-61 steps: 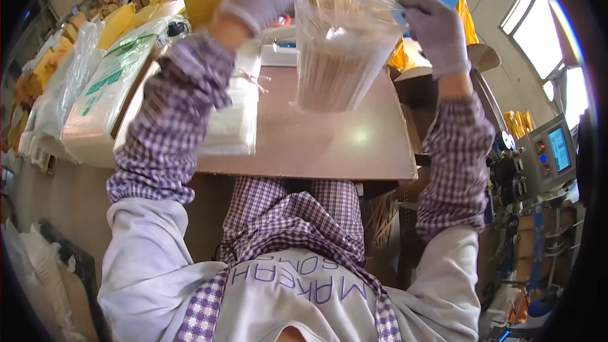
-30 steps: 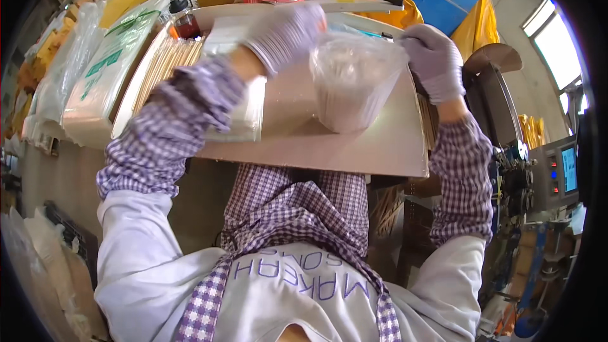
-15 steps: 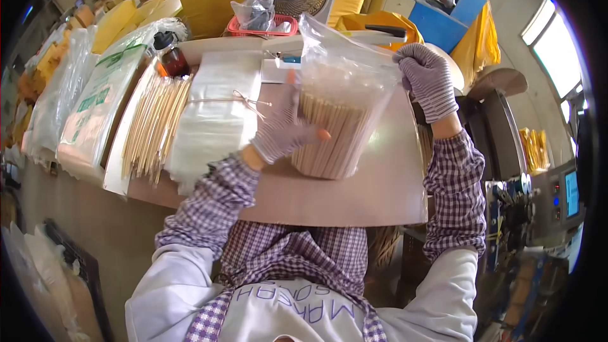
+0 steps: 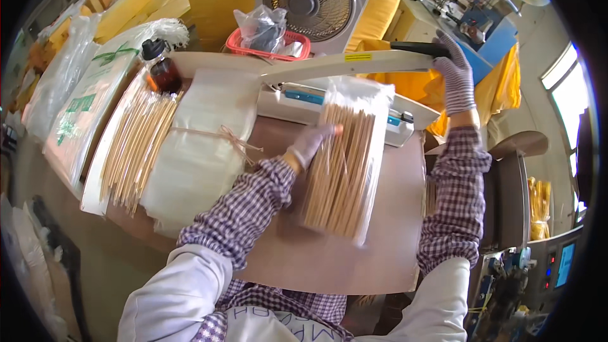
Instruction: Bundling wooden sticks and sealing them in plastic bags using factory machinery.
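Observation:
A clear plastic bag packed with thin wooden sticks [image 4: 342, 171] lies tilted on the board, its open top end over the impulse sealer's base [image 4: 297, 98]. My left hand [image 4: 308, 144], in a striped glove, grips the bag's left side with the thumb over the front. The sealer's pale lever arm [image 4: 354, 63] is raised above the bag's mouth. At its right end, my right hand [image 4: 457, 76], gloved too, is on the black handle [image 4: 418, 47]; the handle partly hides behind the fingers.
Left of the bag lie a tied stack of clear bags [image 4: 196, 145] and a pile of loose sticks [image 4: 139, 145]. Behind them stands a dark bottle [image 4: 163, 69]. A red basket [image 4: 297, 50] and a grey fan [image 4: 310, 3] are at the back. A machine with a screen [image 4: 565, 265] is at right.
The bag has gone from standing upright to lying tilted toward the sealer. My right hand has let go of the bag's top and moved to the lever handle. The view has shifted.

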`<state>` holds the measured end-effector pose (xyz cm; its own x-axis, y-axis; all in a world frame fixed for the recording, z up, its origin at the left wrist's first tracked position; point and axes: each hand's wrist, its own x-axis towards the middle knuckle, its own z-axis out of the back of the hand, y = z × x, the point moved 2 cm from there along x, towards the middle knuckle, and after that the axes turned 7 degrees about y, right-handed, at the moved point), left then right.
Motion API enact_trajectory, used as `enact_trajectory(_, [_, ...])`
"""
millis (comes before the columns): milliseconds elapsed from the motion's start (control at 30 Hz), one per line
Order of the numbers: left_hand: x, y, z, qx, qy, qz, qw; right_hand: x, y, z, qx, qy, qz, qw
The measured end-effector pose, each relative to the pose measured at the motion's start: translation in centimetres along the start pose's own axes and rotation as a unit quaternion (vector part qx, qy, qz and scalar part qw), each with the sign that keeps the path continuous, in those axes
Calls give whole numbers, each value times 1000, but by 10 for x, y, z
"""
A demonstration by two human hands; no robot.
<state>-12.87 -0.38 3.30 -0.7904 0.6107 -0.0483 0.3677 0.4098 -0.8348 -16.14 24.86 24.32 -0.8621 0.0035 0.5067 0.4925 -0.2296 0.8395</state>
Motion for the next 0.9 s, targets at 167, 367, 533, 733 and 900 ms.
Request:
enact_trajectory(167, [25, 0, 17, 144, -116, -21, 983, -28, -31, -18, -679, 146, -56, 717])
enact_trajectory(367, [-8, 3, 27, 145, -143, -10, 979, -73, -92, -71, -633, 63, -194, 746])
enact_trajectory(533, [-97, -59, -2, 282, -107, -112, 947, -86, -113, -37, -649, 82, -55, 755])
enact_trajectory(733, [-330, -214, 143, 578, -550, -251, 548, -80, -136, -34, -664, 74, -177, 723])
enact_trajectory(900, [-527, -182, 312, 209, -875, -188, 394, -78, -143, -40, -660, 87, -193, 721])
